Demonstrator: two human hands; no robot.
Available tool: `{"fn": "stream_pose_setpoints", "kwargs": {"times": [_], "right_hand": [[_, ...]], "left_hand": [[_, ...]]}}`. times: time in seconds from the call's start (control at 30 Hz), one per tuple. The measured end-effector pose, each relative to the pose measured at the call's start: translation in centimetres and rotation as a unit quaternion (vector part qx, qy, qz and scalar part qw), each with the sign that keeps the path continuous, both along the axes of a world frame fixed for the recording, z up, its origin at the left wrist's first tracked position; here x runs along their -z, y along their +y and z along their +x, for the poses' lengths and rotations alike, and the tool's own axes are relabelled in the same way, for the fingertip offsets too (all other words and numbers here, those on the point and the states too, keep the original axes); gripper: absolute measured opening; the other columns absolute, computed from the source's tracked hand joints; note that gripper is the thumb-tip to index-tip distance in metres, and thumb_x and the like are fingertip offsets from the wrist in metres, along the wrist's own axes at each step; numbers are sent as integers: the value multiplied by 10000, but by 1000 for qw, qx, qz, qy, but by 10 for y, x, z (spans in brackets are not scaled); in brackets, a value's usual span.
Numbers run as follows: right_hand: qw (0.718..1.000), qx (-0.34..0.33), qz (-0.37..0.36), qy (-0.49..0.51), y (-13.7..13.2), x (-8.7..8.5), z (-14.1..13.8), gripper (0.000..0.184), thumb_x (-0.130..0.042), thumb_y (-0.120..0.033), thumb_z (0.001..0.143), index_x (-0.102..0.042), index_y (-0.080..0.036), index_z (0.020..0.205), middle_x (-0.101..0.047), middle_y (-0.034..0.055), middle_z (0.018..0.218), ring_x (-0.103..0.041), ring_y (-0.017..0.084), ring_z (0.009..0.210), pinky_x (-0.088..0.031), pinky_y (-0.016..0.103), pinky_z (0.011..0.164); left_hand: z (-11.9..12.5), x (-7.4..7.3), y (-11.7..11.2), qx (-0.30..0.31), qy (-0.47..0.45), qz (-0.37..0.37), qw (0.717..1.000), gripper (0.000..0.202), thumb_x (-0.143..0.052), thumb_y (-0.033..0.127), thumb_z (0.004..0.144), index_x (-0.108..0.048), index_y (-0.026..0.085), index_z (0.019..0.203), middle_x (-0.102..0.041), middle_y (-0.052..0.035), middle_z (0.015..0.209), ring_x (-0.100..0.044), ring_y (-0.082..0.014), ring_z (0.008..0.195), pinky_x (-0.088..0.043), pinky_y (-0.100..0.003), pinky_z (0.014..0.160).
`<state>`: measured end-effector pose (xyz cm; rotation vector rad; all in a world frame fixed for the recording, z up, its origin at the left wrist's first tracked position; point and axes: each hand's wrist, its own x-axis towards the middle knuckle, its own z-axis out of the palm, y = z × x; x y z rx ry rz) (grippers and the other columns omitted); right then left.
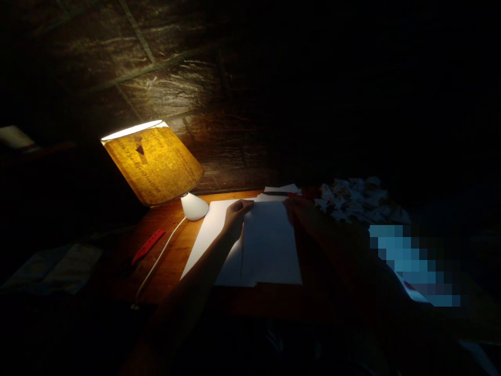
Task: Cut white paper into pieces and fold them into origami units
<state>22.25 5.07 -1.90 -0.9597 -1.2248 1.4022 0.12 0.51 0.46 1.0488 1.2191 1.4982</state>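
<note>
Two white sheets of paper lie on the wooden table under the lamp's light. My left hand (237,211) is closed in a pinch at the far left corner of the right-hand sheet of paper (271,243). At that sheet's far right corner my right hand (300,213) is closed on its edge, mostly in shadow. The left-hand sheet (210,230) lies beside it, partly behind my left forearm, and the right-hand sheet seems to overlap it. Just beyond my hands, a dark, slim tool with a red end (276,194) rests on more paper (291,188).
A lit lamp (156,167) with a printed yellow shade stands at the back left. Its white cord (160,254) runs forward past a red-handled cutter (148,246). Folded white paper pieces (356,198) are heaped at the right. A tiled wall (172,94) rises behind the table.
</note>
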Motion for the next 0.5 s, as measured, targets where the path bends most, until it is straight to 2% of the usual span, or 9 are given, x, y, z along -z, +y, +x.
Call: {"fn": "stream_pose_setpoints", "kwargs": {"times": [0.13,0.23,0.3,0.4,0.5], "right_hand": [[998,-35,30,-47,-6,-4,-2,437,-900,-550,607,-679,-234,811,-730,12,774,-646,191,712,-506,298,628],[993,-43,40,-100,-10,-7,0,404,-887,-569,641,-706,-223,746,-718,30,717,-627,202,670,-470,303,573],[995,-15,34,-93,-9,-7,2,422,-889,-592,632,-710,-221,726,-711,31,703,-607,192,636,-455,305,558],[999,22,-6,-26,-4,-6,4,501,-904,-644,563,-679,-220,707,-699,27,695,-605,181,615,-476,318,579],[998,45,-36,20,1,-3,4,556,-918,-673,498,-639,-225,674,-665,13,663,-598,168,603,-476,313,585]], "left_hand": [[-2,5,5,-33,-53,3,998,484,-973,416,537,-651,179,808,-644,36,704,-593,-112,623,-453,-229,609],[-3,5,7,-29,-85,-7,996,564,-984,398,529,-640,204,933,-653,47,727,-611,-119,616,-469,-234,600],[-2,4,7,0,-106,-24,994,551,-967,451,570,-641,208,942,-655,42,727,-612,-125,604,-475,-242,583],[1,6,4,78,-115,-77,987,530,-884,627,655,-650,187,837,-648,3,674,-612,-154,576,-471,-269,545],[3,11,2,106,-85,-107,985,583,-905,676,620,-633,171,727,-629,-14,603,-580,-151,504,-434,-273,493]]}}
